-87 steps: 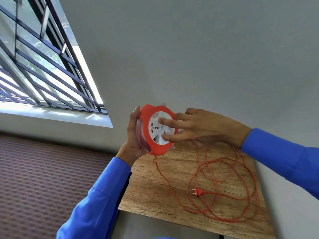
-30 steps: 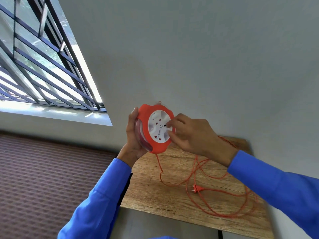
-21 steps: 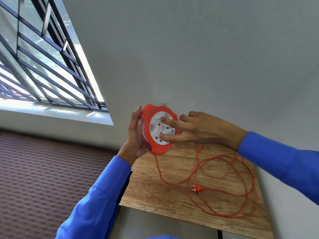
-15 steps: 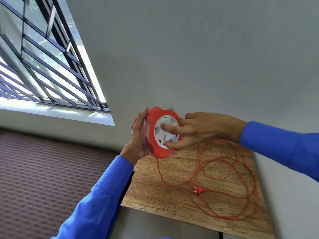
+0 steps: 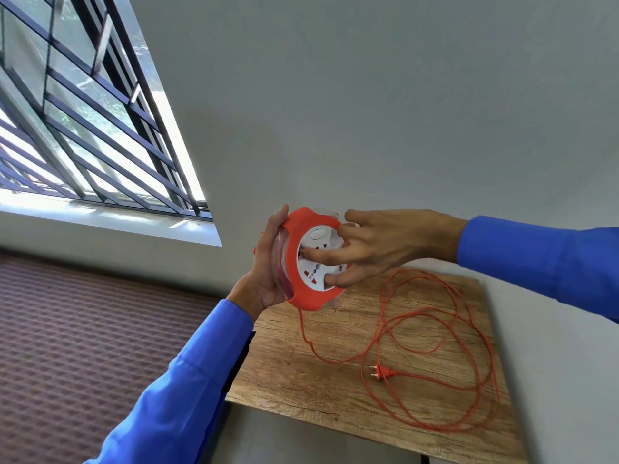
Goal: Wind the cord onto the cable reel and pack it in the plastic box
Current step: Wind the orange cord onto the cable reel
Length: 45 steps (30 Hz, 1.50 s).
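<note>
Reel, orange-rimmed with a white socket face, was held upright in the air above the desk's 10 o'clock corner. Left hand gripped its rim and back from the 9 o'clock side, thumb along the edge. Right hand came in from 3 o'clock, its fingers spread and pressed on the white face, not clenched round anything. Cord dropped from the reel's 6 o'clock edge and lay in loose loops over the wooden desk, mostly toward 3 o'clock. Plug rested on the wood inside the loops, prongs pointing to 9 o'clock. Window with bars stood at 10 o'clock.
</note>
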Motion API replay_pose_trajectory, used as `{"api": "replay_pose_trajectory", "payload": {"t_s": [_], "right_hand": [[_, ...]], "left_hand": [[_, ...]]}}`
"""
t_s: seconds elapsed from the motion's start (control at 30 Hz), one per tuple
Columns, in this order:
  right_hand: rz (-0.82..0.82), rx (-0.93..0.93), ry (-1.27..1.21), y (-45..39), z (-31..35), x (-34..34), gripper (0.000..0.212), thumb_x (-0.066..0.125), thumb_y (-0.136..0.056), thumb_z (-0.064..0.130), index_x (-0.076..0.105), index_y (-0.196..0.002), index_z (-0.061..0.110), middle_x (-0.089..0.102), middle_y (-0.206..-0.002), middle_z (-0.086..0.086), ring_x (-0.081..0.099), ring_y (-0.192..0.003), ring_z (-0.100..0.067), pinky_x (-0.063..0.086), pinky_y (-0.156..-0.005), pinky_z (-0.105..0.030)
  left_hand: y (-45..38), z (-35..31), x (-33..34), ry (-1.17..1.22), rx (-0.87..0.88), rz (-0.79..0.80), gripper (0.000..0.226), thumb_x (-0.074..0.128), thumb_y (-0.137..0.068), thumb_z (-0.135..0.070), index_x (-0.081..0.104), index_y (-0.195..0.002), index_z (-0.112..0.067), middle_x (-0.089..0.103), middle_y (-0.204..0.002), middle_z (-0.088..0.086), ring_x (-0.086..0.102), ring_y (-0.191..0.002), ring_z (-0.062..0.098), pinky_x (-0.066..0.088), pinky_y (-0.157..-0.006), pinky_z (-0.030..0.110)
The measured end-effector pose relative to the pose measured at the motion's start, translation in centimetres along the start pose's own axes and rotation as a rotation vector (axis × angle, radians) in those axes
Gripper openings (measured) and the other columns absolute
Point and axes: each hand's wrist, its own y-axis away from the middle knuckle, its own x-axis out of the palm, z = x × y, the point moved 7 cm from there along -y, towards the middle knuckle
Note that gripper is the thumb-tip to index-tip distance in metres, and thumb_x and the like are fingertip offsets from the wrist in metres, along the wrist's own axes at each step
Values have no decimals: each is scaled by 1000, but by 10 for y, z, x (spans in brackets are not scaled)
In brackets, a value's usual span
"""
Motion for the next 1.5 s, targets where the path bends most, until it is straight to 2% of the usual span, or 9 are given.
{"api": "replay_pose_trajectory", "payload": {"t_s": [0.2,0.3,0.43,0.67,0.9,1.03,1.2,1.37,1.5], "right_hand": [[-104,45,80,-6,2,-6,62,42,-102,-13,39,-148,29,56,-138,-24,62,-66,-26,56,-80,-45],[-124,171,66,-9,1,-12,64,38,-105,-10,43,-152,32,64,-123,-21,63,-61,-24,52,-79,-42],[-168,564,-247,-9,-12,-11,41,48,-109,32,60,-149,34,71,-110,-19,61,-59,-25,47,-66,-37],[-215,1528,-1002,6,-2,24,68,64,-73,79,61,-135,51,77,-89,16,74,-81,-12,57,-73,-31],[-304,2113,-1383,1,21,42,71,62,-72,82,73,-73,13,74,-60,0,70,-53,-15,60,-54,-42],[-405,2343,-1728,5,33,56,68,73,-64,84,74,-64,16,64,-47,9,58,-37,-2,42,-48,-26],[-597,2443,-2129,-11,54,69,62,79,-83,67,81,-90,5,57,-41,6,39,-28,-3,29,-33,-14],[-437,2242,-2297,-14,54,70,56,65,-101,51,84,-83,2,60,-45,2,32,-31,-6,26,-35,-18],[-521,1901,-1532,9,27,43,40,59,-105,50,85,-91,22,73,-57,1,54,-39,-4,45,-47,-21]], "left_hand": [[0,8,6,25,-79,56,93,58,-89,-86,70,-147,-14,71,-140,22,71,-121,46,56,-96,77],[2,3,3,29,-18,45,89,53,-92,-84,73,-143,-14,75,-133,20,75,-116,42,61,-92,66],[1,-9,1,13,114,-54,86,52,-91,-82,74,-143,-16,76,-129,17,75,-113,34,62,-97,54],[-11,-4,1,-14,267,-104,106,69,-91,-71,39,-168,-5,55,-149,26,54,-137,43,41,-120,60],[-16,8,-14,-116,322,-150,91,58,-101,-70,42,-168,-10,51,-163,26,51,-150,45,43,-122,60],[-12,-1,-16,-119,415,-142,92,58,-101,-70,40,-168,-9,56,-159,23,57,-144,40,52,-113,55],[-8,-11,-8,-137,474,-213,107,70,-91,-72,39,-166,-3,67,-143,17,67,-127,33,59,-104,46],[-5,-11,-12,-68,436,-187,113,77,-82,-75,40,-164,-8,65,-139,18,67,-121,33,57,-102,47],[-3,-11,-19,31,383,-165,109,65,-87,-76,39,-168,-8,56,-150,23,60,-131,38,53,-110,52]]}}
